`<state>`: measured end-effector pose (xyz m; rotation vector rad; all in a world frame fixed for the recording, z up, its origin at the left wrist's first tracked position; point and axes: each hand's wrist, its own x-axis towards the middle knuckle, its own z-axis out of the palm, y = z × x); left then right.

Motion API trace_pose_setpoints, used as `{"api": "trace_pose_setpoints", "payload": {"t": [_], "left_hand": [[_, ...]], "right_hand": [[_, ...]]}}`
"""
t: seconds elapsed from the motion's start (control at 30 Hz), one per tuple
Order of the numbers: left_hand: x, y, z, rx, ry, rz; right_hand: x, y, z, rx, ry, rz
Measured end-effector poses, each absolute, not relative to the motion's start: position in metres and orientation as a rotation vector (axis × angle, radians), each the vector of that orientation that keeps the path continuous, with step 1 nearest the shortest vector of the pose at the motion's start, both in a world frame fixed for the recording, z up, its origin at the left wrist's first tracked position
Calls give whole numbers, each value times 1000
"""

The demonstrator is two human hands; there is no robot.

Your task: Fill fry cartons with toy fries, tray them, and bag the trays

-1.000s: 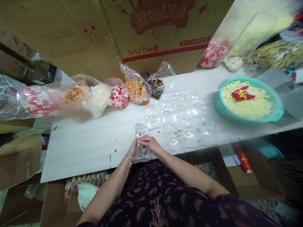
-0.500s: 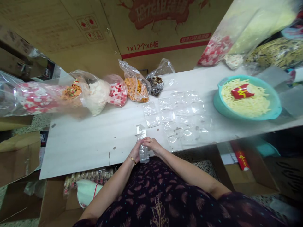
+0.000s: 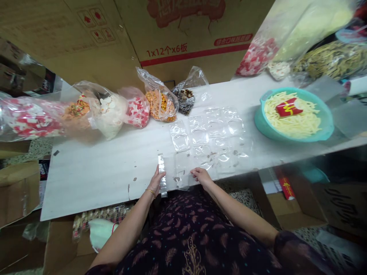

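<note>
My left hand point(image 3: 157, 179) grips a narrow stack of clear plastic blister trays point(image 3: 162, 173), held on edge near the table's front. To its right is a single clear plastic blister tray point(image 3: 182, 170), hard to see against the white surface. My right hand point(image 3: 202, 177) is closed in a pinch at that tray's right edge. Just beyond, several more clear trays point(image 3: 220, 145) lie spread out in rows on the white table point(image 3: 97, 172).
Along the back stand bags of red-and-white pieces point(image 3: 137, 112), white pieces point(image 3: 110, 114), orange-yellow pieces point(image 3: 162, 105) and dark pieces point(image 3: 185, 101). At right sits a turquoise bowl point(image 3: 259, 120) of pale strips with a red packet point(image 3: 288, 107). Large cartons point(image 3: 183, 65) form the back wall.
My hands have parted: the left moved left with the stack, the right moved right. A single clear tray now shows between them. The whole view shifted slightly.
</note>
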<state>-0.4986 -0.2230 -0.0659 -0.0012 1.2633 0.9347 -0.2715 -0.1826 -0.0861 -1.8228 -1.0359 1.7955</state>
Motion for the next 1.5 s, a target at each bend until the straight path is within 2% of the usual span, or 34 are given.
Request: {"api": "trace_pose_setpoints", "payload": {"t": [0.1, 0.23, 0.3, 0.37, 0.53, 0.73, 1.03, 1.5], "left_hand": [[-478, -218, -55, 71, 1221, 928], [-460, -213, -52, 40, 1154, 876], [-459, -211, -51, 29, 1135, 873], [-460, -210, -47, 8, 1114, 902], [-461, -206, -29, -31, 1009, 907], [-465, -202, -21, -12, 886, 932], [-473, -205, -17, -110, 881, 945], [-477, -205, -21, -97, 909, 967]], "right_hand": [[-263, -181, -80, -1857, -1301, 1537], [-262, -187, -70, -1724, -2086, 1077], [-269, -187, -66, -1663, -2189, 1031], [-283, -183, -59, -1554, -2060, 1135], [-331, -164, -31, -1172, -1525, 1661], [-358, -161, -22, -1153, -1009, 2009], [-367, -163, -34, -1169, -871, 2129], [-375, -163, -28, -1217, -877, 2131]]}}
